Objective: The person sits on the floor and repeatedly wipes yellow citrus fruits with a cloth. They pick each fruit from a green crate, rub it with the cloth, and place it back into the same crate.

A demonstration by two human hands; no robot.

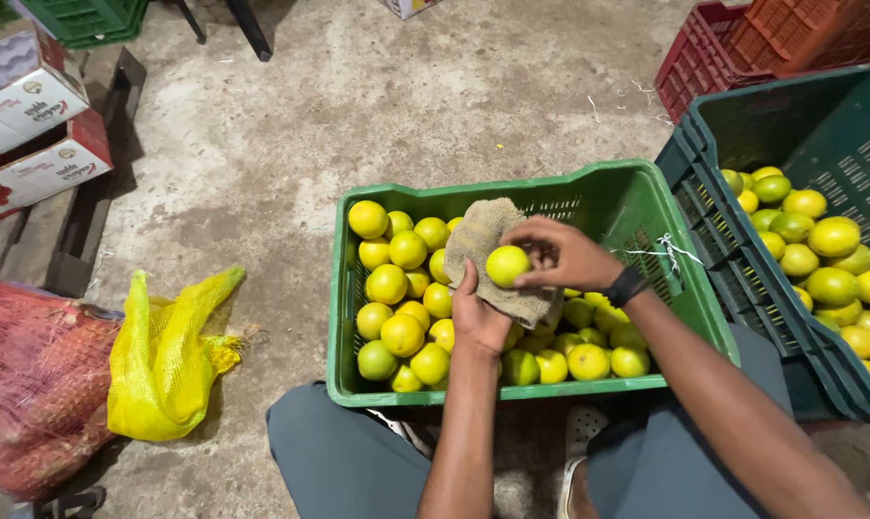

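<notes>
I have one yellow-green citrus fruit (507, 264) pinched in the fingertips of my right hand (562, 255), held against a coarse brown cloth (483, 252) that my left hand (477, 319) cups from below, palm up, fingers folded round the fabric. Both hands hover above the green crate (603, 197), which sits on the floor between my knees. By my reading, I am in the wiping step: the fruit is being rubbed on the cloth. The next move would call for turning it in the cloth to reach its other side, keeping the pinch firm so it does not drop.

The green crate is filled with similar fruit, yellow to green, heaped thicker at its left end. Touching it on the right stands a dark teal crate (819, 125), also part-filled with the same fruit. Red crates (733, 43) stand behind that. On the floor to my left lie a crumpled yellow mesh sack (171, 360) and a red mesh sack (36, 384), with cardboard boxes (31, 115) beyond them.
</notes>
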